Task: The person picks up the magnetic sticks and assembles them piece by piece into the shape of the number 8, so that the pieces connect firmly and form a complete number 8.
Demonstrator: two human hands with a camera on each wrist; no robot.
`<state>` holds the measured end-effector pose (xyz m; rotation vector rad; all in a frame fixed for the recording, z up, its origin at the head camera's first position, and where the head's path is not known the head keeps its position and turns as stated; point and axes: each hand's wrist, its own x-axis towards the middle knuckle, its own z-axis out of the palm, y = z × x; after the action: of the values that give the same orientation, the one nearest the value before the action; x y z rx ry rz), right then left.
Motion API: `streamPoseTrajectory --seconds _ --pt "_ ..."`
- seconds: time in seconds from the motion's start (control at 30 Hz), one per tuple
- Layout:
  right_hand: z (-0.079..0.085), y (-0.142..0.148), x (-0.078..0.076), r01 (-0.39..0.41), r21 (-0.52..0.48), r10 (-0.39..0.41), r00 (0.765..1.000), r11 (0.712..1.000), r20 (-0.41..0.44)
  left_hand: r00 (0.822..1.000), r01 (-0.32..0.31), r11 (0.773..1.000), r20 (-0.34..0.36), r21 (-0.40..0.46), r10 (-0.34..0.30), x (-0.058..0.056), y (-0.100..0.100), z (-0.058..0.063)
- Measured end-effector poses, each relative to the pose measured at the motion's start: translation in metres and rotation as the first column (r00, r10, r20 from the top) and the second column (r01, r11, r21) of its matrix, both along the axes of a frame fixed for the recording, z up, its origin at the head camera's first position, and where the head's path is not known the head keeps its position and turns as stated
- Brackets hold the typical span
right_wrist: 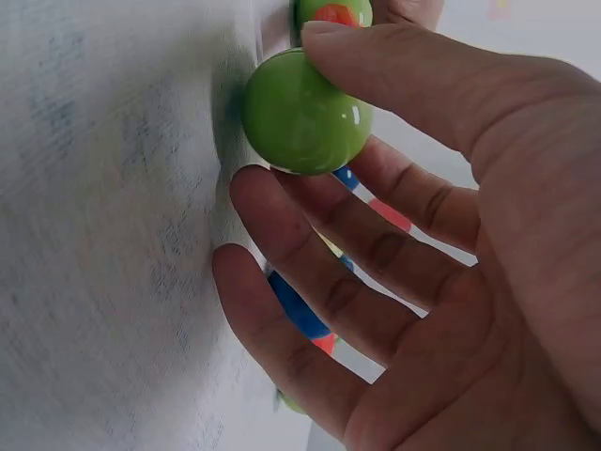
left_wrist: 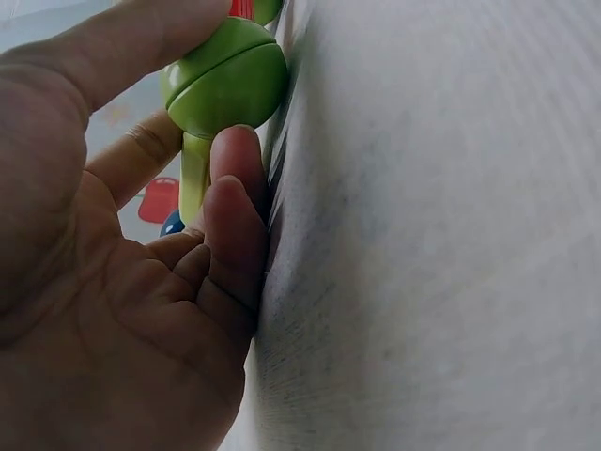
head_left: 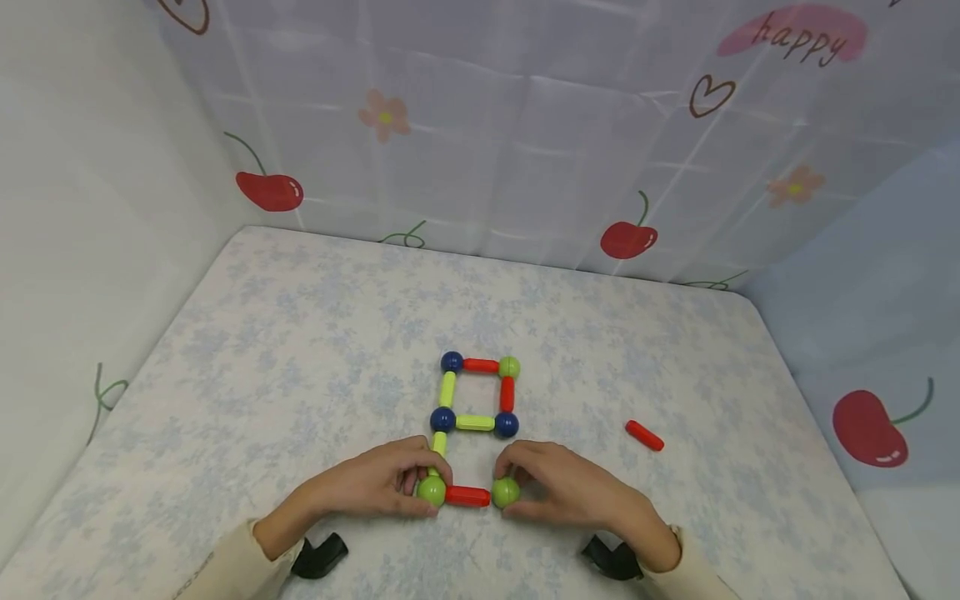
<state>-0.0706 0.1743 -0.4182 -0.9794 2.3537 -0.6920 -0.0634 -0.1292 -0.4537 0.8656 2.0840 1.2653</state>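
Observation:
My left hand (head_left: 397, 479) grips the green ball (head_left: 431, 491) at the lower left corner of a rod-and-ball figure lying on the table. From that ball a red rod (head_left: 468, 497) runs right and a yellow-green rod (head_left: 439, 443) runs up to a blue ball (head_left: 443, 419). Thumb and fingers of my right hand (head_left: 558, 483) pinch another green ball (right_wrist: 305, 113) at the red rod's right end. Above, a square joins three blue balls and a green ball (head_left: 509, 367) with two red and two yellow-green rods.
A loose red rod (head_left: 645, 435) lies to the right of the figure. The patterned tabletop (head_left: 315, 333) meets a printed curtain (head_left: 480, 150) at the back. Black straps (head_left: 320, 557) show at both wrists.

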Motion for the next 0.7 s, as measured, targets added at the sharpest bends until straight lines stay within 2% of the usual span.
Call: streamPoseTrajectory --seconds 0.2,0.37,0.5,0.57,0.63,0.7 --pt "0.0 0.0 0.0 -0.002 0.004 0.002 1.0 1.0 -0.009 1.0 -0.006 1.0 -0.004 -0.005 0.006 0.0 0.0 0.0" --pt "0.006 0.005 -0.001 0.019 0.013 -0.019 1.0 1.0 -0.017 1.0 -0.006 1.0 -0.009 -0.014 0.006 0.0 0.0 0.001" --pt "0.016 0.021 -0.006 0.082 0.002 -0.081 0.991 0.997 -0.105 1.0 -0.005 1.0 -0.006 -0.015 0.005 0.0 0.001 0.001" --pt "0.02 0.034 -0.009 0.137 -0.003 -0.135 0.971 0.991 -0.198 1.0 -0.007 1.0 -0.003 -0.015 0.007 0.0 0.001 0.001" --pt "0.02 0.049 -0.013 0.212 -0.012 -0.206 0.931 0.977 -0.3 1.0 -0.008 1.0 0.002 -0.014 0.008 0.0 0.001 0.001" --pt "0.018 0.065 -0.016 0.296 -0.02 -0.283 0.889 0.955 -0.36 1.0 -0.007 1.0 0.006 -0.015 0.007 0.001 0.001 0.001"
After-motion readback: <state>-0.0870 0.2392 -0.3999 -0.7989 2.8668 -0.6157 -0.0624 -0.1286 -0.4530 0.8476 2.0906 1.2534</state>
